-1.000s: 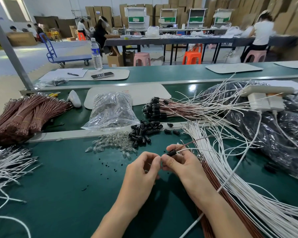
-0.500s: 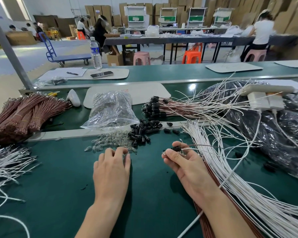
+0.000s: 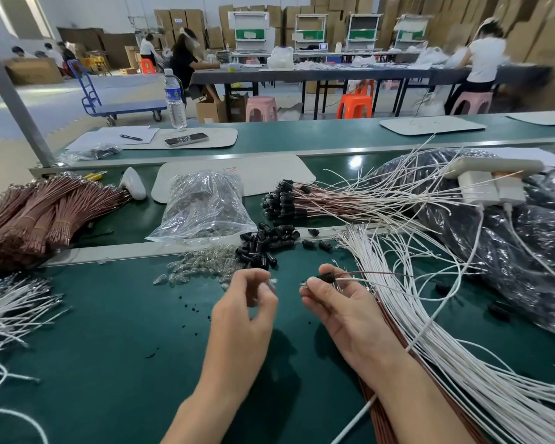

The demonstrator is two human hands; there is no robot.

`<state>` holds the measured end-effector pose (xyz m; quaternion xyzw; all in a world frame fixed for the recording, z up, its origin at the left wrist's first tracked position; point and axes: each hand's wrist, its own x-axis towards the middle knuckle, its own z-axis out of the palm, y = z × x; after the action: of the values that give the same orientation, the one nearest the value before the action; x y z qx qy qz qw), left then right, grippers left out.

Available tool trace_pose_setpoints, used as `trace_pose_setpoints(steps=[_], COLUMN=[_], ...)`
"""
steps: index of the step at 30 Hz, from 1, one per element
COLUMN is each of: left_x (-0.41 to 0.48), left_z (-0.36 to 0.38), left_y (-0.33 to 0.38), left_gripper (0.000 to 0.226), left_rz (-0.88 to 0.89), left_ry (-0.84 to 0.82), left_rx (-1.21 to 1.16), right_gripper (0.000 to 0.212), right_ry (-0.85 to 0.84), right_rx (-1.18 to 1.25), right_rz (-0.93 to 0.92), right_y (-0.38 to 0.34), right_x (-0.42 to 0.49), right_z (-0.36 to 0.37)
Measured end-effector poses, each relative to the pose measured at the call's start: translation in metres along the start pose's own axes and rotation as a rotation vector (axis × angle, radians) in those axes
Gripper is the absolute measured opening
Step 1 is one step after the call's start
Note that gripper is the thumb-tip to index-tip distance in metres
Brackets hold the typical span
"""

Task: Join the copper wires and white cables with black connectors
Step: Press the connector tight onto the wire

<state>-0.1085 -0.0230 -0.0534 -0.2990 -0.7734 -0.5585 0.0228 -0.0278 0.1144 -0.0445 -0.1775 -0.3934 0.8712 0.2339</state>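
On the tabletop (image 3: 109,347), a pile of connectors (image 3: 263,248) is set behind the left grip (image 3: 244,312) and the right grip (image 3: 343,309), with loose bulbs (image 3: 199,269) spread to its left and a bag (image 3: 205,206) laid behind those. Bundled wires (image 3: 45,216) are stacked at the far left, and cables (image 3: 436,315) are fanned out at the right. One bulb (image 3: 271,281) is pinched in the left grip, a single connector (image 3: 327,278) in the right.

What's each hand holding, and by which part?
Right hand pinches the black connector by its body. Left hand pinches a small clear piece at fingertips; which part, cannot tell.

Left hand (image 3: 244,315) pinches a blurred piece (image 3: 271,281) (unidentifiable).
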Motion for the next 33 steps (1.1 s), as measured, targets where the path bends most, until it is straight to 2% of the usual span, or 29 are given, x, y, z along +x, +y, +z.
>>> trace_pose_setpoints(steps=[3,6,10,25,30,33], left_x=[-0.0076,-0.0046,0.0001,0.0008,0.0004,-0.0016], left_z=[0.0143,0.0153,0.0114,0.0113,0.0117,0.0123], left_y=[0.0036,0.0032,0.0036,0.0025,0.0013,0.0013], left_gripper=[0.02,0.011,0.014,0.011,0.019,0.014], left_rz=[-0.118,-0.157,-0.188,-0.187,-0.172,-0.156], left_ry=[-0.069,-0.092,-0.145,-0.172,-0.167,-0.166], left_rx=[-0.211,-0.362,-0.5,-0.546,-0.532,-0.508], right_gripper=[0.036,0.039,0.042,0.04,0.04,0.039], right_ry=[-0.003,-0.007,-0.009,-0.008,-0.017,-0.021], right_rx=[-0.004,-0.015,-0.049,-0.041,-0.032,-0.018], right_rz=[0.012,0.019,0.017,-0.003,-0.009,-0.009], right_y=[0.0007,0.0022,0.0035,0.0059,0.0084,0.0089], right_x=[0.0006,0.0013,0.0019,0.0038,0.0057,0.0055], right_z=[-0.0011,-0.0027,-0.0031,-0.0004,-0.0048,-0.0058])
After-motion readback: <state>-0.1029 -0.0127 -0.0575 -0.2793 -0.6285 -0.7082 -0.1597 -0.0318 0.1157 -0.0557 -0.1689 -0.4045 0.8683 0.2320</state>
